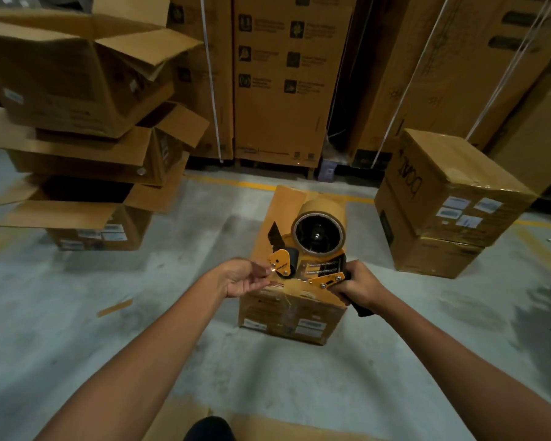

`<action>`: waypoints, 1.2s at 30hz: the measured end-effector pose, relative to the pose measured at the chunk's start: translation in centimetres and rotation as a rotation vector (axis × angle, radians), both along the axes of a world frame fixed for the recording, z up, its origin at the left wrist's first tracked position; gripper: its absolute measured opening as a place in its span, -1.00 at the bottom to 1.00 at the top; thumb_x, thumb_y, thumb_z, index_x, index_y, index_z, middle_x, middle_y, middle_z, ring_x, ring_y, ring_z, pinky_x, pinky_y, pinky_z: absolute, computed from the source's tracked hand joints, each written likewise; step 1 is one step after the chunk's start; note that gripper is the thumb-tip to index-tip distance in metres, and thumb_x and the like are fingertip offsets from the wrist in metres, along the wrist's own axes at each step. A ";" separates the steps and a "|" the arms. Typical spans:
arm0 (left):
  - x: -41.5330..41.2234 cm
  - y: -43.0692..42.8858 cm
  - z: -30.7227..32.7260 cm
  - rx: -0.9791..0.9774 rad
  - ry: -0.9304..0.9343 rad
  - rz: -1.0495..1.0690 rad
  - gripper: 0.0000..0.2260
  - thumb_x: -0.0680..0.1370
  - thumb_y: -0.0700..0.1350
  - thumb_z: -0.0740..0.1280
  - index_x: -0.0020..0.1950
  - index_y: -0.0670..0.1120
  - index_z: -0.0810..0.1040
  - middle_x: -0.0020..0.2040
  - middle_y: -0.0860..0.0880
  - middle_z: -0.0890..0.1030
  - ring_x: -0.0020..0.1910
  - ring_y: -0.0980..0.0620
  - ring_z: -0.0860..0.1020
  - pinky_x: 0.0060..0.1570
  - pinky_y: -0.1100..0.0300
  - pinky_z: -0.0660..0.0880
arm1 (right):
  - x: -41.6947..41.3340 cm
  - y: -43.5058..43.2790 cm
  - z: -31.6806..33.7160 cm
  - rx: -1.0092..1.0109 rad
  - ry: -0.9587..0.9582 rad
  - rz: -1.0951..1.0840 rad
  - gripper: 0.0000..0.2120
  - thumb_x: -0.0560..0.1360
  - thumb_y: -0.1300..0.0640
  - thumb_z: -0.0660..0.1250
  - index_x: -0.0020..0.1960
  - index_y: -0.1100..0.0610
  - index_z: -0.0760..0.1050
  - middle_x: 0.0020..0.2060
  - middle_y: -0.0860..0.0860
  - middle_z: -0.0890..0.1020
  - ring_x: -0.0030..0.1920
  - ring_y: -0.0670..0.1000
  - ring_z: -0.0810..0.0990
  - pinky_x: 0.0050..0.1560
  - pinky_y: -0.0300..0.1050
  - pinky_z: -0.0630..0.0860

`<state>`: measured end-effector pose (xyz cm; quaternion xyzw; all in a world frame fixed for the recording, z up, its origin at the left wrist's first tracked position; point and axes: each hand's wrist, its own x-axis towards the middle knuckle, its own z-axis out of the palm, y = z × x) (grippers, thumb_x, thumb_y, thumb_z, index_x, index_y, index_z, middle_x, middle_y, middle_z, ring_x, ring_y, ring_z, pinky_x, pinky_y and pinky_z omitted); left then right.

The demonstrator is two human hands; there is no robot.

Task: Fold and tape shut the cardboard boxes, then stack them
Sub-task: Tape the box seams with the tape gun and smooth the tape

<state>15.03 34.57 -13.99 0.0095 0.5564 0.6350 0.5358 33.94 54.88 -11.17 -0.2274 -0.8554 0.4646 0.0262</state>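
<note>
Quick one from the remote seat: the box I'm working on (268, 310) sits on the floor at 12 o'clock, flaps folded down, and both hands hang right over its near edge. My right hand (360, 286) is wrapped tight around the black handle of the tape dispenser (312, 249), holding it tipped so the roll faces up at me and the blade end points toward 10 o'clock. My guess is that's so I can get at the loose tape end before laying a strip. My left hand (242, 276) is palm up, fingers loosely bent, fingertips at the orange plate by the roller. I honestly can't tell if it's pinching tape or just touching the plate. The box itself lies below and between the two hands, a bit more under the right one. Open-flapped boxes are piled at 10 o'clock (77, 138), and two closed ones stand stacked at 2 o'clock (442, 198), probably where this one goes once it's sealed.
</note>
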 end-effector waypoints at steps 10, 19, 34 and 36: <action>-7.8 1.3 -6.6 -0.250 0.424 -0.005 -0.80 0.55 -0.49 0.22 -0.13 -0.22 0.47 -0.15 -0.25 0.55 -0.33 -0.08 0.60 -0.41 0.18 0.62 | -8.3 1.5 -5.5 0.044 -0.183 0.084 -0.69 0.38 0.41 0.38 -0.44 0.12 0.46 -0.63 -0.06 0.44 -0.59 -0.04 0.40 -0.41 -0.12 0.37; -12.3 0.3 -11.0 -0.313 0.590 -0.083 -0.78 0.54 -0.51 0.20 -0.16 -0.23 0.48 -0.21 -0.24 0.54 -0.38 -0.11 0.57 -0.40 0.15 0.62 | -10.0 3.0 -9.1 0.020 -0.167 0.152 -0.88 0.39 0.20 0.57 -0.23 0.05 0.66 -0.35 -0.07 0.70 -0.34 -0.17 0.61 -0.32 -0.25 0.50; -11.2 0.3 -15.9 -0.224 0.601 -0.011 -0.74 0.53 -0.53 0.21 -0.18 -0.20 0.49 -0.28 -0.17 0.52 -0.35 -0.05 0.54 -0.37 0.15 0.60 | -9.3 2.7 -12.2 0.109 -0.172 0.133 -0.76 0.43 0.19 0.52 -0.27 -0.09 0.57 -0.44 -0.33 0.61 -0.38 -0.31 0.56 -0.34 -0.38 0.42; -10.9 0.2 -16.6 -0.223 0.590 0.028 -0.75 0.53 -0.52 0.23 -0.18 -0.20 0.50 -0.33 -0.12 0.50 -0.37 -0.03 0.53 -0.37 0.14 0.60 | -9.6 2.7 -12.6 0.116 -0.177 0.146 -0.82 0.42 0.16 0.53 -0.24 -0.08 0.60 -0.41 -0.27 0.64 -0.34 -0.29 0.59 -0.32 -0.35 0.44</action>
